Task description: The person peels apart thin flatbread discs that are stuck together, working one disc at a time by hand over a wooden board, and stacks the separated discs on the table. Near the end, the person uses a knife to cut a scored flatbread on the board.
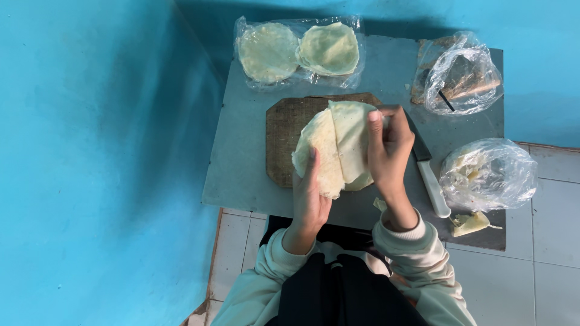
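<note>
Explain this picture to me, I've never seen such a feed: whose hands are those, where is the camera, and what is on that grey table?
There is no machine here. One camera sits on a person's head and looks straight down, so the two bare hands are that person's own. The left hand and the right hand together hold a stack of thin, pale round wrappers, which seem to be spreading apart, above a brown cutting board. The board lies on a grey table against a blue wall. A knife with a white handle lies right of the board. At the back is a clear bag of more round wrappers. On the right are two more plastic bags; their contents are unclear. Small pale scraps lie near the front edge.
</note>
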